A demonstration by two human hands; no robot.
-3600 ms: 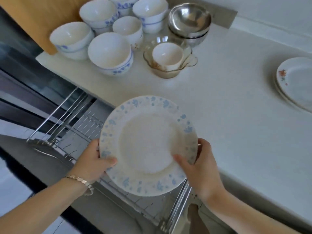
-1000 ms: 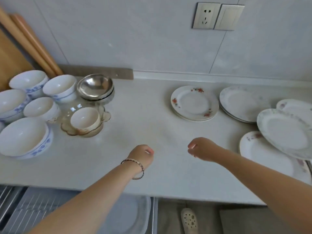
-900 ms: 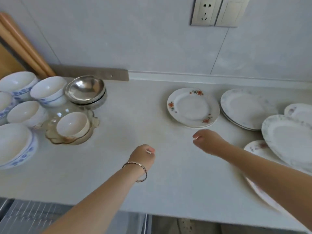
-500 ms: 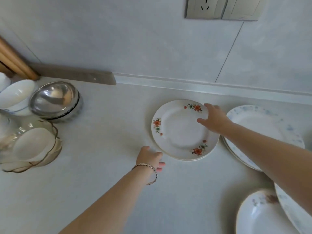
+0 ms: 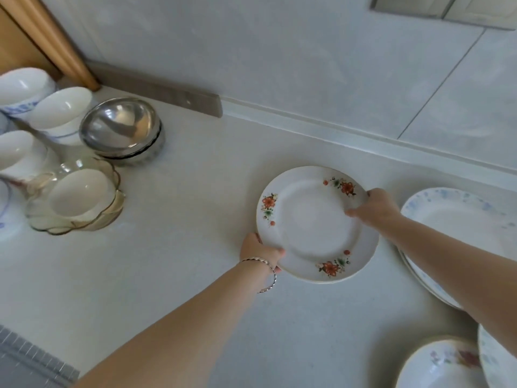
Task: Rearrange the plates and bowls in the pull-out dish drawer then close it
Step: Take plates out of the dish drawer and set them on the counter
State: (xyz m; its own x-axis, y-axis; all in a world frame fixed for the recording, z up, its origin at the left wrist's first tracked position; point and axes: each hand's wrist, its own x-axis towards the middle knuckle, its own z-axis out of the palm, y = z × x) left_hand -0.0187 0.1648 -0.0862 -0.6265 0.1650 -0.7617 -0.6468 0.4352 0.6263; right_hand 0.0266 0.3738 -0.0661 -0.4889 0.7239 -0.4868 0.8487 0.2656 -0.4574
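A small stack of white plates with red flowers [image 5: 313, 222] lies on the white counter [image 5: 181, 247]. My left hand [image 5: 258, 252], with a bracelet at the wrist, grips the stack's near left rim. My right hand [image 5: 375, 207] grips the far right rim, thumb on top. A stack of blue-speckled plates [image 5: 458, 217] sits to the right, partly hidden by my right forearm. A corner of the pull-out drawer's wire rack [image 5: 30, 362] shows at bottom left.
Several white bowls [image 5: 58, 110] stand at far left, beside stacked steel bowls [image 5: 120, 130] and a glass bowl holding a white cup [image 5: 78, 194]. More plates [image 5: 439, 365] lie at bottom right. A wooden board [image 5: 47, 37] leans in the back left corner.
My view swung from the drawer up to the counter. Both hands, empty after the blue-rimmed plate, reached forward and closed on opposite rims of the red-flower plates.
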